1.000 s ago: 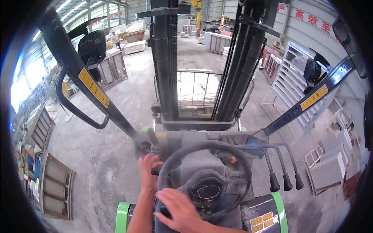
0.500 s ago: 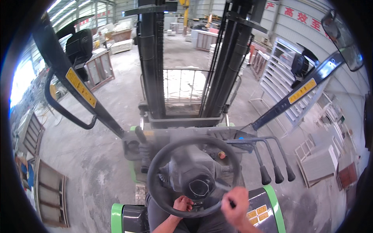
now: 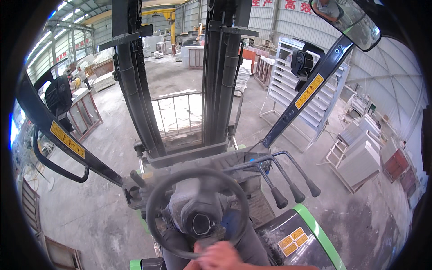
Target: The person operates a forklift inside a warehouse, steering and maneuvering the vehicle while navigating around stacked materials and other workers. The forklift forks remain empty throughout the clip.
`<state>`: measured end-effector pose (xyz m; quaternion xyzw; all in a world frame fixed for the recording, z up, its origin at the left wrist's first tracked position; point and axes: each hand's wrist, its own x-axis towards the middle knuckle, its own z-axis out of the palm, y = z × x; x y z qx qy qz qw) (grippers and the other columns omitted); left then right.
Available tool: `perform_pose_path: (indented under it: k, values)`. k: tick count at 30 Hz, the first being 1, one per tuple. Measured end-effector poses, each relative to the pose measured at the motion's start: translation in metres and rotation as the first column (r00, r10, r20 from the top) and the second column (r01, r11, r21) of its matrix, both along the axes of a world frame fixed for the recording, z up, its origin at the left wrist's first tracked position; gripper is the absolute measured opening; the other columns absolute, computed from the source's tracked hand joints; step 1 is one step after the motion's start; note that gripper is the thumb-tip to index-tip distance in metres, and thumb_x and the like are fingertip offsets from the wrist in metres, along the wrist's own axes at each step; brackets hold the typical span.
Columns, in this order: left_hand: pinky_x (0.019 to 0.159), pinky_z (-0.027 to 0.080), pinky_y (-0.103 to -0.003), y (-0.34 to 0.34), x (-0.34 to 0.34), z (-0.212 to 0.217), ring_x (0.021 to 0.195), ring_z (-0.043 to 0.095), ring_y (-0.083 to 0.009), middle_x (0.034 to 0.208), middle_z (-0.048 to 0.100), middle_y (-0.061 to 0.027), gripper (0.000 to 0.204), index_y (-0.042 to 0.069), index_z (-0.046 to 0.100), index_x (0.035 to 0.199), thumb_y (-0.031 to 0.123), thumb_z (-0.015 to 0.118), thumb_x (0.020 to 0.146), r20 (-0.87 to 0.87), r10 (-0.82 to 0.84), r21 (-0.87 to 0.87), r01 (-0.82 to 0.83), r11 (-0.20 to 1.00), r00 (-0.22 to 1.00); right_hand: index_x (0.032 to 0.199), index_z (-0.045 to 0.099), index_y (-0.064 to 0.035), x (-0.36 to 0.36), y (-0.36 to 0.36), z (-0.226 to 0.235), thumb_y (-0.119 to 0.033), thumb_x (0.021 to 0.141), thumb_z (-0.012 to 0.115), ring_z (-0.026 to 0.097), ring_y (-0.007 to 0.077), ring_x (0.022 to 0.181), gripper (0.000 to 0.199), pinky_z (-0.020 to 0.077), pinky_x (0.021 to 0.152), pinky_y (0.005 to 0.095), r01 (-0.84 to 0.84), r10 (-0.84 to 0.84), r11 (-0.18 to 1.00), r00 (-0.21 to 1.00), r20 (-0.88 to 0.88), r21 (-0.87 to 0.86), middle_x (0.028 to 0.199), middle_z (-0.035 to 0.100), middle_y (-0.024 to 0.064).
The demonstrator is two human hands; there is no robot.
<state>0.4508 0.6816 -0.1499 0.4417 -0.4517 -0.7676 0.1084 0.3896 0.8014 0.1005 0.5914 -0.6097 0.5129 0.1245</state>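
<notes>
The black steering wheel (image 3: 151,216) of a forklift is in front of me, its hub and spokes smeared by motion. My right hand (image 3: 220,257) is closed at the wheel's bottom, also blurred. It is wrapped round the steering wheel knob, which the fingers now cover. Just left of it, only a small part of my left hand (image 3: 196,247) shows behind the lower rim; its fingers are hidden. Three black-knobbed control levers (image 3: 296,193) stand to the right of the wheel, untouched. A small lever (image 3: 137,178) rises left of the column.
The dark mast (image 3: 220,81) rises ahead, with pale slabs (image 3: 177,108) behind the load guard. A white slatted rack (image 3: 297,92) stands front right, grey panels (image 3: 360,164) farther right. Framed crates (image 3: 85,110) are at left; a person (image 3: 83,77) stands beyond them.
My right hand has swung from the wheel's lower right to its bottom, turning it clockwise, and now covers most of my left hand. The mast and surroundings have shifted left and tilted in view.
</notes>
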Motion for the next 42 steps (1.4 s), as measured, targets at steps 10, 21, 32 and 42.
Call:
perform_pose_path:
  k: [10, 21, 32, 42]
  values:
    - [0.056, 0.054, -0.034, -0.011, -0.024, -0.005, 0.064, 0.064, -0.0155, 0.089, 0.073, -0.011, 0.025, 0.001, 0.069, 0.101, 0.024, 0.058, 0.101, 0.206, -0.005, -0.089, 0.023, 0.996, 0.978, 0.092, 0.067, -0.0004, -0.025, -0.201, 0.083, -0.008, 0.079, 0.074, 0.062, 0.0338, 0.093, 0.016, 0.0484, 0.083, 0.0476, 0.067, -0.061, 0.996, 0.992, 0.112, -0.055, 0.094, 0.065, 0.0168]
    - [0.078, 0.055, -0.037, 0.011, 0.008, -0.019, 0.08, 0.067, -0.0218, 0.092, 0.073, -0.0084, 0.032, 0.003, 0.068, 0.111, 0.03, 0.054, 0.101, 0.122, -0.053, -0.168, 0.073, 0.983, 0.991, 0.083, 0.07, -0.0035, -0.12, -0.015, 0.041, 0.001, 0.079, 0.069, 0.061, 0.0285, 0.071, 0.006, 0.049, 0.067, 0.0392, 0.288, -0.261, 0.957, 0.885, 0.386, -0.014, 0.079, 0.066, 0.0114]
    - [0.069, 0.054, -0.039, -0.043, 0.021, -0.009, 0.075, 0.067, -0.0201, 0.085, 0.073, -0.0101, 0.033, 0.002, 0.072, 0.102, 0.032, 0.059, 0.097, 0.335, -0.01, -0.386, 0.147, 0.91, 0.942, 0.099, 0.074, -0.0056, 0.053, -0.1, 0.024, -0.014, 0.079, 0.077, 0.066, 0.0265, 0.098, 0.022, 0.0516, 0.088, 0.0417, -0.192, 0.192, 0.974, 0.981, -0.009, -0.122, 0.099, 0.068, 0.0104]
    - [0.077, 0.055, -0.038, -0.079, 0.089, -0.031, 0.08, 0.071, -0.0226, 0.087, 0.075, -0.0101, 0.038, 0.001, 0.072, 0.109, 0.036, 0.059, 0.099, 0.27, -0.027, -0.443, 0.149, 0.884, 0.963, 0.091, 0.075, -0.0089, 0.054, -0.065, 0.01, -0.001, 0.069, 0.079, 0.064, 0.0254, 0.08, 0.023, 0.0511, 0.075, 0.0378, 0.001, -0.003, 1.0, 0.995, 0.098, 0.016, 0.083, 0.066, 0.0051]
